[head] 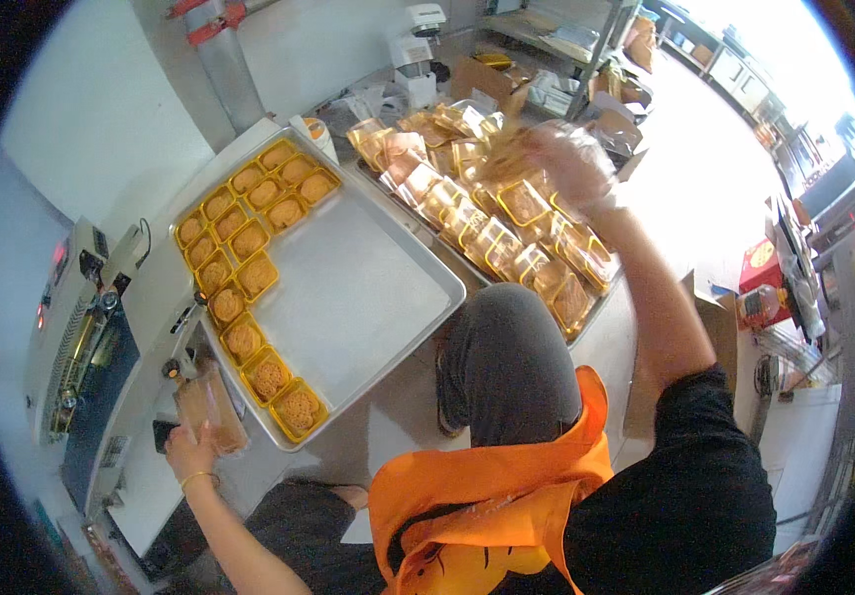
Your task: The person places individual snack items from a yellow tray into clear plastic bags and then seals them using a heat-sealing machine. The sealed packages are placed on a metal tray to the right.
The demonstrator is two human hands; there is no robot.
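Observation:
My left hand (193, 450) is at the near edge of a stack of clear plastic bags (212, 409) beside the sealing machine; whether its fingers grip a bag is unclear. Blurred by motion, my right hand (572, 167) is above the far part of a tray heaped with bagged cookies (498, 242). A brownish blur shows at its fingers, too smeared to tell whether it is a held packet. Between my hands lies a metal sheet tray (368, 260). Unwrapped round cookies (249, 239) in small yellow plastic trays fill its left and far sides.
A band sealing machine (93, 372) stands at the left. My knee (513, 357) is against the near side of the two trays. Behind them are a white appliance (416, 63), an open cardboard box (487, 82) and metal shelving (554, 33). Another cardboard box (714, 335) is at the right.

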